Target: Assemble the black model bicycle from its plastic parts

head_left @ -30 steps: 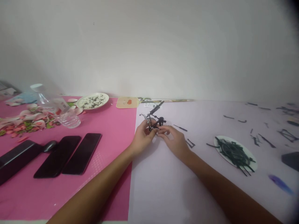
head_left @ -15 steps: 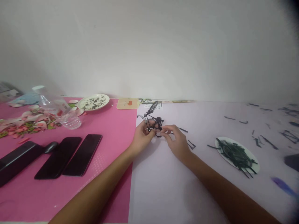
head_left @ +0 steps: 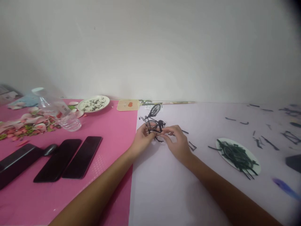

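Observation:
A small black model bicycle is held above the white table cover, its spoked wheel raised at the top. My left hand is closed round its lower left part, thumb and fingers pinching the frame. My right hand has thumb and forefinger pinched at the model's lower right side; what lies between those fingertips is too small to make out. Beside the right hand lie a thin black strip and a small black frame piece.
At right, a white plate holds dark green parts, with black pieces scattered beyond. On the pink cover are two phones, a long black object, a plastic bottle, petals and another plate.
The model bicycle has turned slightly, so its raised wheel shows wider and more face-on. Both hands stay nearly in place, the right fingertips shifted a little at the model.

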The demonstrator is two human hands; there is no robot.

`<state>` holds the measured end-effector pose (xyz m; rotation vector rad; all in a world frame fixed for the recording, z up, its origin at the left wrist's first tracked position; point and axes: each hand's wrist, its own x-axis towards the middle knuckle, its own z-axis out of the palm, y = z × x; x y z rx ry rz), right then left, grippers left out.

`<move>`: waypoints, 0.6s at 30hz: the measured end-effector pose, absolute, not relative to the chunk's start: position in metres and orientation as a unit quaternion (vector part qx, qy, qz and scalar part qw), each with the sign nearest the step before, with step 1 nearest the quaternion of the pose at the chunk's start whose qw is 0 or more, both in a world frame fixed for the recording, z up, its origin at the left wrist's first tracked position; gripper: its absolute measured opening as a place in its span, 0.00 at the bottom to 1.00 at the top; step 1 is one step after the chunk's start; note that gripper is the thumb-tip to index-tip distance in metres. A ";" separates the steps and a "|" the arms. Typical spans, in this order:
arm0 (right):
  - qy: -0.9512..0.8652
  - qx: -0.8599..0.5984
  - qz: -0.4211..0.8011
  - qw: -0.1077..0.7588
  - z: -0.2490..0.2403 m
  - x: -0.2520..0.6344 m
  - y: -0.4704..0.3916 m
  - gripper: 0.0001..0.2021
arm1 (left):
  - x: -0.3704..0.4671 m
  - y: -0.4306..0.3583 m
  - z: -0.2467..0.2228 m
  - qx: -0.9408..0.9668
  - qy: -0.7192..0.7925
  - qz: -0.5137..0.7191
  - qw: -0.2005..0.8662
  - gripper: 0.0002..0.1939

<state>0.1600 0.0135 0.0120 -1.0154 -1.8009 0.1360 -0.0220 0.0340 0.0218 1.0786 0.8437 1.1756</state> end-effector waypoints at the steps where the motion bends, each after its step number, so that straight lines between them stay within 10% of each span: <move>1: -0.741 -0.426 0.061 0.515 0.012 0.159 0.013 0.09 | -0.022 0.034 0.022 0.468 0.365 0.513 0.621 0.19; 18: -0.613 -0.480 0.247 0.576 0.005 0.156 0.015 0.17 | -0.021 0.031 0.023 0.459 0.328 0.534 0.630 0.21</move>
